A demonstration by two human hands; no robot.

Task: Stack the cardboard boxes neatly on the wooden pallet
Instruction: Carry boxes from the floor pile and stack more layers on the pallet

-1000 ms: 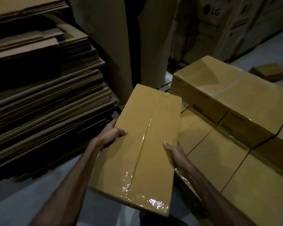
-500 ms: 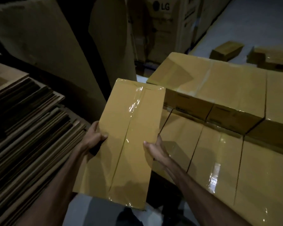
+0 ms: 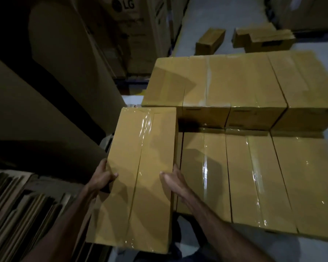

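Gripping the taped box [image 3: 140, 167], left hand [image 3: 100, 178] and right hand [image 3: 173, 181] fingers curl round its sides.

Taped box [image 3: 140, 176] lengthwise, seemingly beside stacked boxes [image 3: 254, 176].

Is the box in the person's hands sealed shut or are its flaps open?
Sealed shut. The held box has glossy clear tape running along its centre seam, and both top flaps lie flat and closed.

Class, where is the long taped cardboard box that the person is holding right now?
In the head view the long taped cardboard box sits left of centre, gripped by left hand and right hand, beside the lower row of stacked boxes.
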